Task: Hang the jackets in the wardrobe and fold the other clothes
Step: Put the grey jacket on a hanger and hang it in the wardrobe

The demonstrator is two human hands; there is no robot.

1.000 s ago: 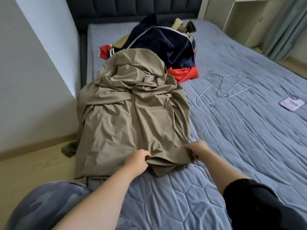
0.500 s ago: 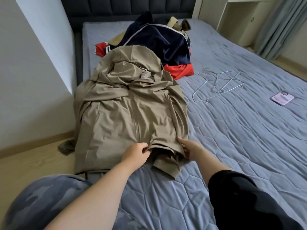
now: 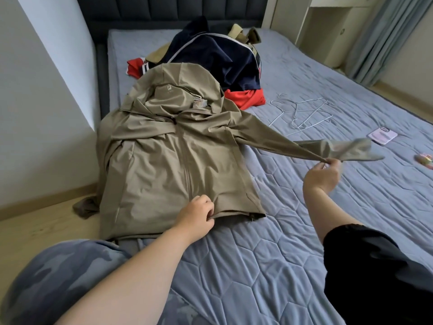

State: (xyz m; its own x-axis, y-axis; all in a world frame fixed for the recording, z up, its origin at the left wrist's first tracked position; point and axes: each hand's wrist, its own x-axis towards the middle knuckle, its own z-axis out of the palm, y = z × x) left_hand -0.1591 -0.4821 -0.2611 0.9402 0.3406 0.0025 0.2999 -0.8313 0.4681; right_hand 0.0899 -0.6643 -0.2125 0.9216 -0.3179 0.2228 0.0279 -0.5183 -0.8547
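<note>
Jacket [image 3: 175, 160] hem is pinched by left hand [image 3: 196, 214], blurred sleeve cuff by right hand [image 3: 324, 174]; other sleeve is partly hidden.

the tan jacket [image 3: 178, 160] has its sleeve end [image 3: 351, 148] smeared by motion blur. its hood [image 3: 187, 78] covers the near part of the clothes pile [image 3: 218, 57]. a small pink thing [image 3: 425, 160] is cut by the right edge, too blurred to name. the hood's logo [image 3: 168, 87] is too small to read.
</note>
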